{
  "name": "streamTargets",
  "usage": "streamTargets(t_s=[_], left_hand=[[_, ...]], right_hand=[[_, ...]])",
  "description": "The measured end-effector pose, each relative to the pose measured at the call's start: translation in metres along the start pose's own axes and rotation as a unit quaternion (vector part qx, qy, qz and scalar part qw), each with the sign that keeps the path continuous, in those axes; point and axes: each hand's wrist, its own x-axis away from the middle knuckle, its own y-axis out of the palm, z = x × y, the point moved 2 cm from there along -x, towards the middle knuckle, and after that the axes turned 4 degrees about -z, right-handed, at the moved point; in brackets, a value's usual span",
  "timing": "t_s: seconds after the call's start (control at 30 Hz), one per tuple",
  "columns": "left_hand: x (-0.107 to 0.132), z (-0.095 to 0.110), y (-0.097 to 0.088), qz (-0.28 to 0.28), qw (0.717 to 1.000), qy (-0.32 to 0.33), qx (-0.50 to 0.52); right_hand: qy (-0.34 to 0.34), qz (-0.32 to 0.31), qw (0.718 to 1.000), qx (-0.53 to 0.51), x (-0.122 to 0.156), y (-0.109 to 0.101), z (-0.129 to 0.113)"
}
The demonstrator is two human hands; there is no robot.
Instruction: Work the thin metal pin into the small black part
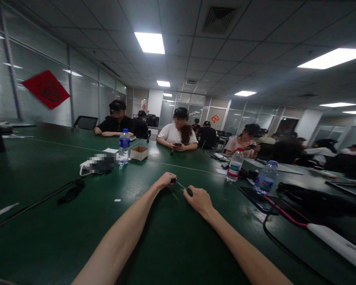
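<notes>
Over the green table, my left hand is closed on a small black piece, whose kind is too small to make out. My right hand is wrapped round the dark handle of what looks like a screwdriver. Its thin metal shaft slants from the right fingers up toward the black piece. Whether the tip touches that piece I cannot tell. Both forearms reach in from the bottom edge, and the hands are a short gap apart.
Left of centre stand a water bottle and an open cardboard box. To the right are a red-capped bottle, a blue-capped bottle, cables and a white power strip. Several people sit around the green table.
</notes>
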Motion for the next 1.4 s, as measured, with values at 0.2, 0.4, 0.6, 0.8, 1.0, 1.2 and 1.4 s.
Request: streamTargets(t_s=[0.2, 0.4, 0.6, 0.8, 1.0, 1.2, 1.4], left_hand=[[-0.0012, -0.0021, -0.0002, -0.008, 1.0, -0.002, 0.01], [-0.002, -0.0035, -0.0003, -0.007, 1.0, 0.001, 0.022], [-0.0017, -0.0036, 0.0001, -0.001, 1.0, 0.004, 0.027], [-0.0013, -0.0042, 0.0002, 0.005, 1.0, 0.005, 0.025], [-0.003, -0.0044, 0.0006, 0.009, 1.0, 0.001, 0.023], [-0.0015, -0.0035, 0.0005, 0.012, 1.0, 0.001, 0.022], [-0.0013, -0.0048, 0.0003, 0.015, 1.0, 0.001, 0.018]], right_hand=[[0.003, 0.003, 1.0, 0.003, -0.0003, 0.0015, 0.0001], [0.003, -0.001, 1.0, -0.004, -0.0002, 0.0012, 0.0012], [-0.004, -0.001, 1.0, -0.015, 0.0008, -0.0001, 0.001], [-0.004, 0.001, 1.0, -0.017, 0.0018, -0.0015, -0.0006], [0.003, 0.004, 1.0, -0.009, 0.0009, 0.0002, 0.0], [-0.002, 0.007, 1.0, -0.009, 0.0006, 0.0015, 0.0007], [-0.023, 0.01, 0.999, -0.022, 0.0012, 0.0005, 0.001]])
